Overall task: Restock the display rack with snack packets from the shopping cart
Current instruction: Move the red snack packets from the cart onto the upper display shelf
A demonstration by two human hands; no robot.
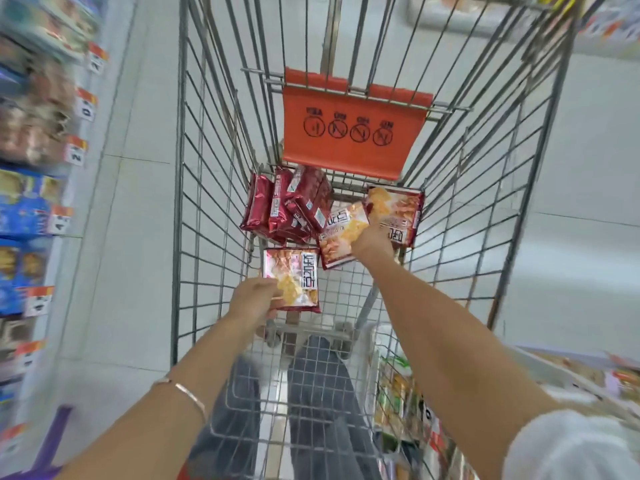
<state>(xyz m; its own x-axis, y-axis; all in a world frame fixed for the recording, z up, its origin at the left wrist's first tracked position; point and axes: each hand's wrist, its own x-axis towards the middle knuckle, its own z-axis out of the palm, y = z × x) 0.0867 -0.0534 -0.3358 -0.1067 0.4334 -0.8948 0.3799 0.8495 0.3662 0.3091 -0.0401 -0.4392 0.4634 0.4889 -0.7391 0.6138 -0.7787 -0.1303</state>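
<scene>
1. A shelf (31, 202) of blue boxes and price tags runs down the left, outside the cart (207, 168).
2. The left grip (254, 299) is clamped on one held packet (294, 282), thumb on its face at the near-left corner. It is held over the near-left part of the cart. Pinching only the sealed edge should keep the snacks inside unbroken.
3. Red packets (287, 206) stand bunched in the cart's far-left corner. I count at least four, but they overlap too much for an exact count.
4. A middle packet (341, 233) lies flat just beside them, and a right packet (398, 213) sits in the far-right corner. That makes three orange packets in all.
5. The right grip (372, 237) rests where those two meet. Its fingers are hidden, so I cannot tell whether it is apart or clamped. It would do best to take one packet by an edge and raise it straight up, clear of the wires.
6. The rack (408, 393), blurred, stands outside the cart's near-right corner and is probably where the packets go.
</scene>
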